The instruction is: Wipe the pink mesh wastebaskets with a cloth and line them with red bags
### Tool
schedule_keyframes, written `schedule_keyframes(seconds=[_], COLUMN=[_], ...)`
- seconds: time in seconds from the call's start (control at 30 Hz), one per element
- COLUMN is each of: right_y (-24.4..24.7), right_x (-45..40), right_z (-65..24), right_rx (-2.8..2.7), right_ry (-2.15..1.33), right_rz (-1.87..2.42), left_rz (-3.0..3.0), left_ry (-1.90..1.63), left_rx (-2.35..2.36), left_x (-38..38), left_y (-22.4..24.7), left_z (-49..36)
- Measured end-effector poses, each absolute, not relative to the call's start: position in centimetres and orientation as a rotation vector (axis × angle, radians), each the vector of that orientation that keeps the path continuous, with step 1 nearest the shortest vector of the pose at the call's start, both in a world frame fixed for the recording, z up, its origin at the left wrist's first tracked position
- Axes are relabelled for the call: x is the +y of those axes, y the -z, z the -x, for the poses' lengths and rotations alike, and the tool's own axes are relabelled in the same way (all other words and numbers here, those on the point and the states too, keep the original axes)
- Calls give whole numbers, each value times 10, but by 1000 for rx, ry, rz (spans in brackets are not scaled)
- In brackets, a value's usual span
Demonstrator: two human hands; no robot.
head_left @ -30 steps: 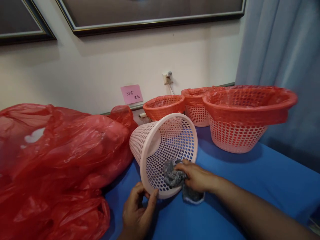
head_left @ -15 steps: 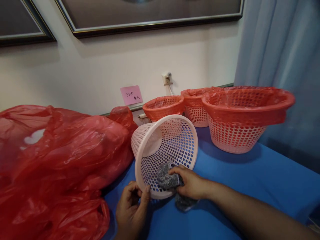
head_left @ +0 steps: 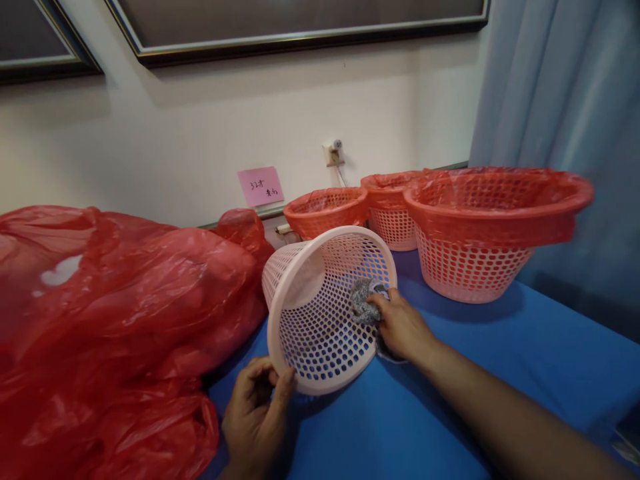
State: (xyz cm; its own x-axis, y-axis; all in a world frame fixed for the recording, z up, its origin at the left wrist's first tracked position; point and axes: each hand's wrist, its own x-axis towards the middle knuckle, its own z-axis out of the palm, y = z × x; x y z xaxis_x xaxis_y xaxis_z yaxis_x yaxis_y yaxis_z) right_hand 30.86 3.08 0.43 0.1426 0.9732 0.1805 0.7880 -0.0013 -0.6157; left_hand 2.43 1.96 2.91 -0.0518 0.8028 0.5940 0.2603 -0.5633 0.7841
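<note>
On the blue table (head_left: 370,427), a red bag (head_left: 135,300) lies left of the tipped pink basket (head_left: 323,333). The left hand (head_left: 257,413) pinches the basket's lower rim; the right hand (head_left: 404,328) grips a gray cloth (head_left: 364,303) at the basket's inner right wall.

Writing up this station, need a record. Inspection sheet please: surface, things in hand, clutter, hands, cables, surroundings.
Surface: blue tabletop.
Things in hand: pale mesh basket, tipped, mouth toward the camera; gray cloth inside its mouth.
Clutter: red plastic heap at left; three red-lined baskets behind and right; dark item at right edge, unclear.
Hands: left hand holds the lower rim; right hand grips the cloth.
Cables: thin cord below wall outlet; lower end hidden.
Surroundings: wall, framed pictures, pink note, blue curtain.
</note>
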Motion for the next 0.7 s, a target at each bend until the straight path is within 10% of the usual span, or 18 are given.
schedule_keyframes(seconds=[0.3,0.5,0.7], right_y=[21,17,6], right_x=[37,31,36], right_z=[-283,-275,-305], right_rx=[-1779,-1814,-1837], right_ry=[-775,-1009,-476], right_rz=[1406,1099,1577], left_rz=[-2239,-2375,-2397], left_ry=[-814,-1139,-1309], left_rx=[918,853,882], left_x=[24,17,12], left_y=[-21,-29,-31], left_z=[-41,-37,-23])
